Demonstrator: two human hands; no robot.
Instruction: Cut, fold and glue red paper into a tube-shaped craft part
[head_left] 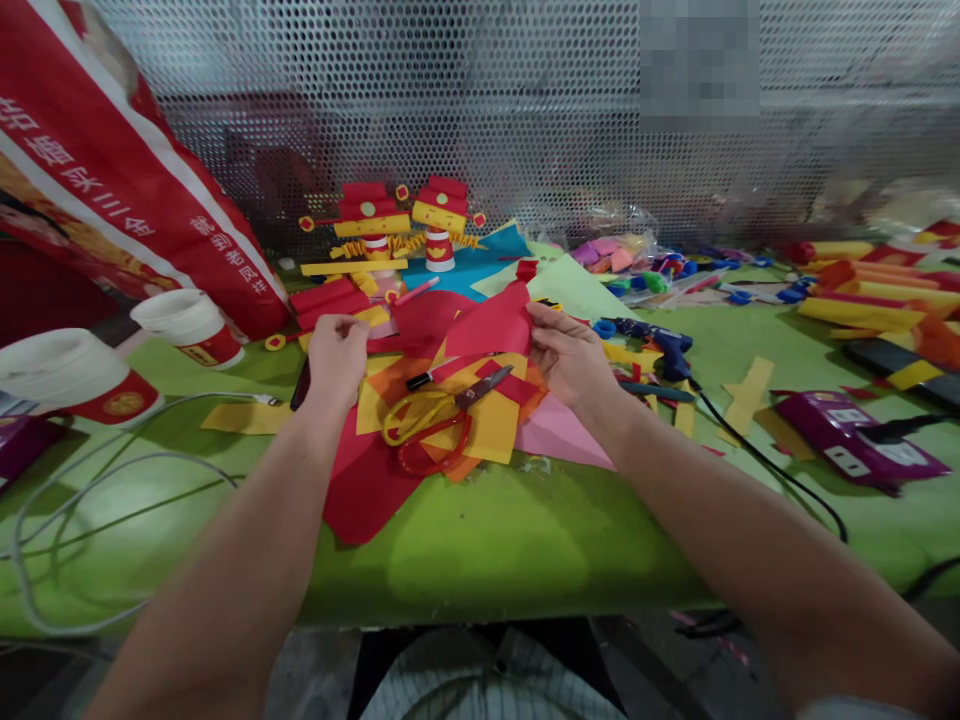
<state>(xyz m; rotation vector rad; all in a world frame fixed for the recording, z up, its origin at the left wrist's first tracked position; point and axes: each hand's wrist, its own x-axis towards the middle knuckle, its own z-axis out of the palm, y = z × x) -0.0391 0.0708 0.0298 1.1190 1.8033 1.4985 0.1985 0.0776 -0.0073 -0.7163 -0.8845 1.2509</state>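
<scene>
My right hand pinches the edge of a sheet of red paper, which it holds tilted above the pile. My left hand is closed, its fingertips pressed together beside a red and yellow paper figure; what they hold, if anything, is hidden. Between my hands, scissors with a yellow and a red handle loop lie on yellow paper sheets. A black-tipped marker rests just behind the scissors. Dark red paper reaches toward the table's front edge.
Paper cups stand at left near a white cable and a large red bag. Two paper-cup figures stand at the back. A blue glue gun and purple power strip lie right, with a black cord.
</scene>
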